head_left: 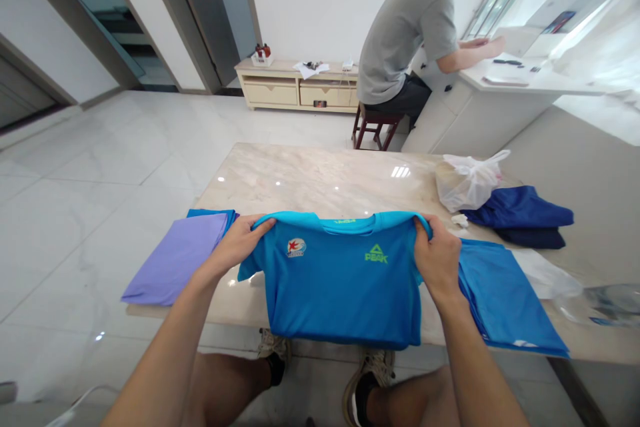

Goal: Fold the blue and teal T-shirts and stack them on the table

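1. Blue shirt [340,297]: short-sleeved, smooth, paler along the shoulders, with yellow-green lettering inside the collar.
2. Its chest carries a small emblem [296,247] with a red shape on white, and across from it a green PEAK logo [376,253].
3. It is held stretched at the near edge of the table [300,177].
4. Left hand [244,240]: thumb and fingers closed, pinching one shoulder.
5. Right hand [438,255]: fingers curled shut around the opposite shoulder.
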### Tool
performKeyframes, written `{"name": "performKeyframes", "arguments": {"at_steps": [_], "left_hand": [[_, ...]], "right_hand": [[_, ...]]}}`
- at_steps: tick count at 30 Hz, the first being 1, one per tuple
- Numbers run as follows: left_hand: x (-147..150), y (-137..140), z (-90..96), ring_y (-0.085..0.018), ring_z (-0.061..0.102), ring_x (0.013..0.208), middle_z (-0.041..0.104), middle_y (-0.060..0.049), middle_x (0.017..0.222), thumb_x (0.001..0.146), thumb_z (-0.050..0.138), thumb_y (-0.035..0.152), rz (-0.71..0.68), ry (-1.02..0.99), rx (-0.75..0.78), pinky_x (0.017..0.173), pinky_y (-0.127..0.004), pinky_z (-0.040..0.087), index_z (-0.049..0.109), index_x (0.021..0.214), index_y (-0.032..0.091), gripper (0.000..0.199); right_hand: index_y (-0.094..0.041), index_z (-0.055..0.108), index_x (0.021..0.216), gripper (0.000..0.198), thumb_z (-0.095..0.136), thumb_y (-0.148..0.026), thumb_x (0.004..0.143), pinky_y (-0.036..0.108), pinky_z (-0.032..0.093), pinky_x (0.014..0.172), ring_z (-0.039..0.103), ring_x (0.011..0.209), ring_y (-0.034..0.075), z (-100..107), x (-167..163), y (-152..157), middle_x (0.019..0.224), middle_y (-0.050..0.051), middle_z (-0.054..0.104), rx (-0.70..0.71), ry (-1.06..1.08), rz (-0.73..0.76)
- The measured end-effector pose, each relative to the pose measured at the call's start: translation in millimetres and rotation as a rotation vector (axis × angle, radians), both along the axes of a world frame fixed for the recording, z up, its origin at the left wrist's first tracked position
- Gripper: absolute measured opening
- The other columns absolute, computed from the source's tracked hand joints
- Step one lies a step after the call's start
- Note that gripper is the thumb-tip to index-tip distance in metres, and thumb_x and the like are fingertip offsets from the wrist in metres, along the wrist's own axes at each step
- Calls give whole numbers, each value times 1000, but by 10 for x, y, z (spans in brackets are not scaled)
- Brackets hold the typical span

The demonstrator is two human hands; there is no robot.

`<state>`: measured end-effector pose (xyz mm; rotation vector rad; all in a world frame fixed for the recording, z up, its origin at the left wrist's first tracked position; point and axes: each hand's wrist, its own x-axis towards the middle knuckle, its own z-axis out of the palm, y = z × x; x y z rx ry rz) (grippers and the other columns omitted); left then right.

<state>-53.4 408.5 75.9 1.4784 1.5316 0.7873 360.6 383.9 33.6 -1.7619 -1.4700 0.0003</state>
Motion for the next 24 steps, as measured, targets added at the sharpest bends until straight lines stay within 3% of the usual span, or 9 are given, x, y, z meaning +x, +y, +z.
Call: {"name": "performKeyframes", "arguments": {"at_steps": [6, 10, 12, 15, 18, 20, 24], "left_hand": [[-18, 57, -49, -26, 71, 89, 80, -5, 90, 87, 65, 83, 106, 29, 160, 81, -34, 59, 77, 90, 23, 61], [-118, 48, -73, -28, 73, 92, 82, -6, 98, 85, 67, 78, 67, 71, 89, 79, -33, 59, 78, 104, 22, 60], [-174, 14, -109, -30, 75, 96, 84, -7, 103, 79, 74, 76, -66, 154, -39, 80, -34, 60, 80, 104, 23, 59], [-226, -50, -193, -34, 77, 97, 85, -8, 100, 74, 79, 74, -294, 299, -242, 80, -35, 59, 82, 90, 24, 52], [-218, -49, -285, -34, 77, 92, 85, -7, 92, 78, 74, 73, -439, 316, -290, 82, -36, 60, 81, 79, 26, 48], [-200, 16, -341, -33, 77, 98, 86, -6, 96, 82, 69, 69, -379, 277, -159, 91, -37, 60, 82, 83, 27, 45], [-242, 220, -474, -33, 76, 111, 85, -8, 111, 90, 57, 60, 5, 284, 157, 106, -41, 58, 79, 102, 24, 44]], "right_hand": [[-19, 78, 108, 57, 42, -63, 111, 36, 42, 73, 69, 82, 32, -3, -2, 12, 88, 14, 78, -5, -12, -21], [-20, 77, 110, 51, 43, -58, 111, 37, 45, 76, 70, 82, 32, -23, 70, 35, 88, 13, 78, -67, -7, 13], [-22, 77, 110, 44, 46, -53, 110, 36, 48, 77, 71, 83, 31, -62, 141, 37, 89, 11, 79, -198, 5, 134], [-24, 76, 100, 29, 54, -41, 105, 35, 53, 83, 75, 89, 29, -149, 248, 17, 94, 8, 82, -524, 25, 427], [-24, 76, 88, 21, 58, -28, 99, 34, 56, 89, 77, 95, 29, -207, 286, -1, 98, 8, 84, -767, 1, 622], [-24, 80, 93, 24, 56, -23, 98, 34, 56, 93, 78, 100, 29, -202, 268, 16, 103, 8, 85, -740, -8, 609], [-22, 83, 119, 38, 49, -25, 104, 37, 56, 98, 77, 110, 31, -149, 209, 117, 113, 11, 86, -396, 15, 322]]}}
